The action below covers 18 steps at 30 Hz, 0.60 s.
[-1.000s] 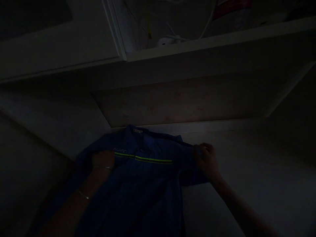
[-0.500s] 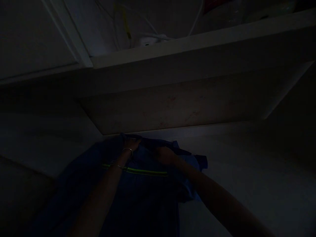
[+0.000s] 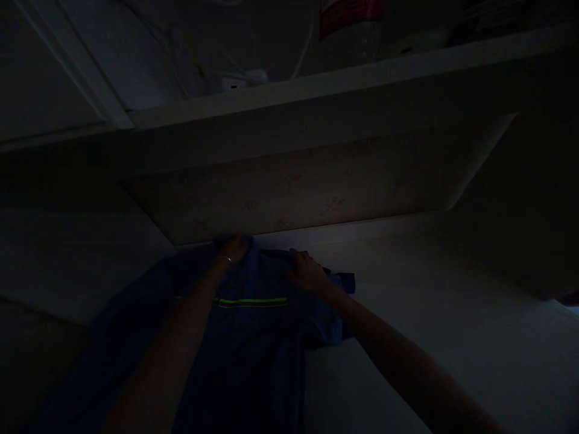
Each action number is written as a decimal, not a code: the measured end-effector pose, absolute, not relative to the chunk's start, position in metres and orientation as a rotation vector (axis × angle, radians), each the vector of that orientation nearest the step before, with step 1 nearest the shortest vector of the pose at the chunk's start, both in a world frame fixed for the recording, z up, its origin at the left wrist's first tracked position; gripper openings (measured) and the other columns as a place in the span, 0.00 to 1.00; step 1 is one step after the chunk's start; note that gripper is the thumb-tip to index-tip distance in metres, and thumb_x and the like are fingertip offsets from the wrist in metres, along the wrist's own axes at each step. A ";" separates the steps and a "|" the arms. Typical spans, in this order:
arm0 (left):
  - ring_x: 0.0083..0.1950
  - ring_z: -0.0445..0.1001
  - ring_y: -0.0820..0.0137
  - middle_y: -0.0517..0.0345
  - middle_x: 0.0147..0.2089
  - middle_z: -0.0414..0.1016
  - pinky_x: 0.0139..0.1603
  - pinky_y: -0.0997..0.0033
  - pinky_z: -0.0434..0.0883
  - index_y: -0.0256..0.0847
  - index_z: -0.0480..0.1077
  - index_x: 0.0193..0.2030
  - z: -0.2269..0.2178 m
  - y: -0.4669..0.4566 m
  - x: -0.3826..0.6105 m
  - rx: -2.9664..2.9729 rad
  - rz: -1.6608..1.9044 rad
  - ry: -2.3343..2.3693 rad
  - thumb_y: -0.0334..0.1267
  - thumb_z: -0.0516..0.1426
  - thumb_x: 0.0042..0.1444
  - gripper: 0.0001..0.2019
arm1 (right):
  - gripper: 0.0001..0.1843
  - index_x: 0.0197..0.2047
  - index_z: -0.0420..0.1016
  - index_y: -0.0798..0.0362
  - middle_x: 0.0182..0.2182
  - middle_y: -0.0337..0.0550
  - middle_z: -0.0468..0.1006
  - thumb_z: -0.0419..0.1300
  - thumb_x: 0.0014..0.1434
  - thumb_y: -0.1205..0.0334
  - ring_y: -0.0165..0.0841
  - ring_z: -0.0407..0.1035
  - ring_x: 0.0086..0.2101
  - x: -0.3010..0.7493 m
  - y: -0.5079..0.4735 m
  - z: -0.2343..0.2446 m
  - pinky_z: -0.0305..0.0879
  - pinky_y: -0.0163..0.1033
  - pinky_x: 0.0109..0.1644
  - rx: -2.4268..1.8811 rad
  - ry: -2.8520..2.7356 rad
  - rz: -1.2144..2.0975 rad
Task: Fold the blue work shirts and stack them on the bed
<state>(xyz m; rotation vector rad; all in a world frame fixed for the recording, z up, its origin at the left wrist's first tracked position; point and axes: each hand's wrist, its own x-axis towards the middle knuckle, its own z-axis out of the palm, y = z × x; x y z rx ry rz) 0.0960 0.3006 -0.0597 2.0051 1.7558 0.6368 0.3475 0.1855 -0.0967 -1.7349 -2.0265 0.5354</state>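
Observation:
The scene is very dark. A blue shirt [image 3: 253, 343] with a bright green stripe across the chest lies spread on a pale surface [image 3: 429, 337], collar toward the far wall. My left hand [image 3: 234, 248], with thin bangles on the wrist, rests at the collar, its fingers curled into the cloth. Just to the right of it, my right hand [image 3: 305, 272] lies on the collar and shoulder area with fingers laid over the fabric. Whether either hand pinches the cloth is hard to make out in the dark.
A shelf edge [image 3: 316, 90] runs across above the surface, with white cables and a small white device [image 3: 235, 78] on it and a red-labelled item [image 3: 353, 15] further right. A wall panel [image 3: 294, 193] stands right behind the shirt.
Both hands came in from the shirt's shoulders to the collar at the middle. The right sleeve now lies closer in. The view has shifted right.

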 end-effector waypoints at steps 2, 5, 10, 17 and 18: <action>0.69 0.59 0.60 0.39 0.68 0.62 0.70 0.56 0.53 0.32 0.64 0.61 -0.071 0.273 0.095 2.069 0.636 1.807 0.39 0.48 0.61 0.23 | 0.36 0.69 0.54 0.46 0.66 0.55 0.59 0.51 0.63 0.41 0.51 0.57 0.61 0.363 0.163 -0.114 0.52 0.61 0.61 -1.793 -2.120 0.480; 0.71 0.55 0.62 0.42 0.70 0.57 0.71 0.58 0.52 0.33 0.61 0.64 -0.098 0.213 0.084 2.136 0.612 1.826 0.42 0.45 0.64 0.25 | 0.31 0.69 0.56 0.41 0.69 0.50 0.53 0.44 0.66 0.40 0.53 0.47 0.66 0.389 0.131 -0.147 0.38 0.71 0.63 -1.851 -2.255 0.417; 0.70 0.58 0.60 0.45 0.70 0.60 0.70 0.56 0.56 0.37 0.63 0.64 -0.125 0.099 0.043 2.300 0.349 2.026 0.49 0.43 0.64 0.27 | 0.28 0.69 0.54 0.42 0.69 0.45 0.52 0.38 0.70 0.48 0.48 0.42 0.68 0.427 0.111 -0.181 0.29 0.73 0.64 -2.000 -2.231 0.201; 0.67 0.63 0.61 0.52 0.65 0.66 0.68 0.59 0.60 0.50 0.68 0.60 -0.106 -0.058 0.084 2.130 0.240 2.053 0.54 0.44 0.63 0.25 | 0.26 0.67 0.59 0.54 0.67 0.53 0.57 0.41 0.68 0.59 0.47 0.52 0.64 0.432 0.092 -0.169 0.36 0.69 0.65 -2.059 -1.941 -0.033; 0.65 0.65 0.61 0.53 0.65 0.67 0.67 0.60 0.62 0.54 0.70 0.58 -0.112 -0.076 0.102 2.067 0.159 1.998 0.55 0.46 0.62 0.23 | 0.26 0.66 0.60 0.54 0.66 0.53 0.59 0.41 0.68 0.58 0.45 0.54 0.63 0.428 0.083 -0.169 0.37 0.66 0.66 -1.997 -1.951 -0.041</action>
